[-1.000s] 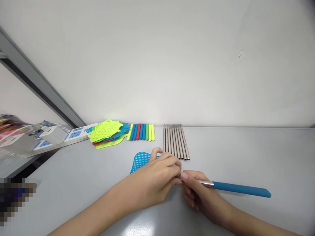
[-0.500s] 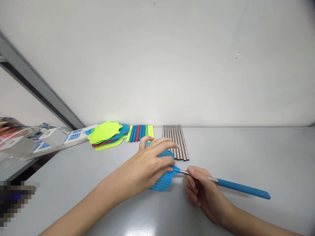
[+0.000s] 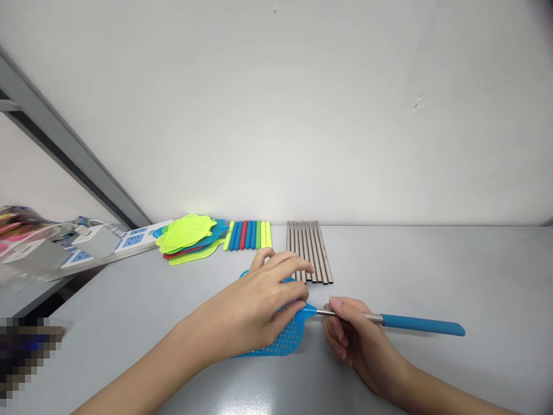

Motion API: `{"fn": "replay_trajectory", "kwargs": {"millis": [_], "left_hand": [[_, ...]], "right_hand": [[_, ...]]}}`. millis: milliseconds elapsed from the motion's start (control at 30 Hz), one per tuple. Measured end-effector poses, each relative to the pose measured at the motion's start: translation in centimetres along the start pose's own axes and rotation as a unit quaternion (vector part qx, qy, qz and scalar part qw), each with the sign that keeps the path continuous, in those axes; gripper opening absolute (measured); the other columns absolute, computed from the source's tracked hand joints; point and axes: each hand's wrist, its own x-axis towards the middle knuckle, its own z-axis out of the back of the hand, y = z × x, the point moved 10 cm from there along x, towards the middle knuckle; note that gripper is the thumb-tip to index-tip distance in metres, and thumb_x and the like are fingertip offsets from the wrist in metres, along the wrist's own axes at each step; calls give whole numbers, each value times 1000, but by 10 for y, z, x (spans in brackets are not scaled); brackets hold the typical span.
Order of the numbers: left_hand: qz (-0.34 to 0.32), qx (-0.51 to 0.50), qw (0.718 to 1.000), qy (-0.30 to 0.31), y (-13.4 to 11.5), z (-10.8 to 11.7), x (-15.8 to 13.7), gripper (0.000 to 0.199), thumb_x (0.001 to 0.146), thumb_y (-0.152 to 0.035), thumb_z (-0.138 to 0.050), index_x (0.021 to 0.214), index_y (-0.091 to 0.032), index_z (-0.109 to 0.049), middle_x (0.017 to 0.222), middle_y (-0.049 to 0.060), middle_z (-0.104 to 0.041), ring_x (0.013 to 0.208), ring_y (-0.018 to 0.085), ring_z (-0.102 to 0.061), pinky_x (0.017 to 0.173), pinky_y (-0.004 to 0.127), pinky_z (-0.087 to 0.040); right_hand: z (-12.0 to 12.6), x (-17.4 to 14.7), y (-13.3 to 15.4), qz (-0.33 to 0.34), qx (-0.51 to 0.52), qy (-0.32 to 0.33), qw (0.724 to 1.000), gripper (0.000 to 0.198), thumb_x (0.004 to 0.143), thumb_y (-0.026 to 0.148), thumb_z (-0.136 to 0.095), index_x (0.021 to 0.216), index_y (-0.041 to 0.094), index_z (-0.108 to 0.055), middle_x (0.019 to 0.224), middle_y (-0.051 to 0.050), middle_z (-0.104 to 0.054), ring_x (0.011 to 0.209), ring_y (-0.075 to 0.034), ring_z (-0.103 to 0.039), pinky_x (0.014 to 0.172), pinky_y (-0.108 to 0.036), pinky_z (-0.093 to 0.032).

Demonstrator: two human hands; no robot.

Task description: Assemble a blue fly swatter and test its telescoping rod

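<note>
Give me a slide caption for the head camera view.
Left hand holding a blue paddle, right hand holding its metal rod; other rods and colored handles lie beyond.

No legible text, labels, numbers or signs anywhere.

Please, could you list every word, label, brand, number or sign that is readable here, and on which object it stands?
None can be read.
Blue swatter head, blue handle: no text seen.
Metal tubes: any marks are too small to read.
Power strip: nothing legible.
Colourful pile at left: too blurred.
</note>
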Motion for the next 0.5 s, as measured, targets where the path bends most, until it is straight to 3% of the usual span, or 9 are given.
{"fn": "replay_trajectory", "kwargs": {"millis": [500], "left_hand": [[11,-46,999,14,-6,-4,2,9,81,-13,-44,81,-18,-52,111,5,-48,103,18,-40,86,35,-31]], "right_hand": [[0,2,1,-14,-23,-11,1000,42,81,39,-43,46,16,-39,42,5,-29,38,-7,-31,38,-21,-19]]}}
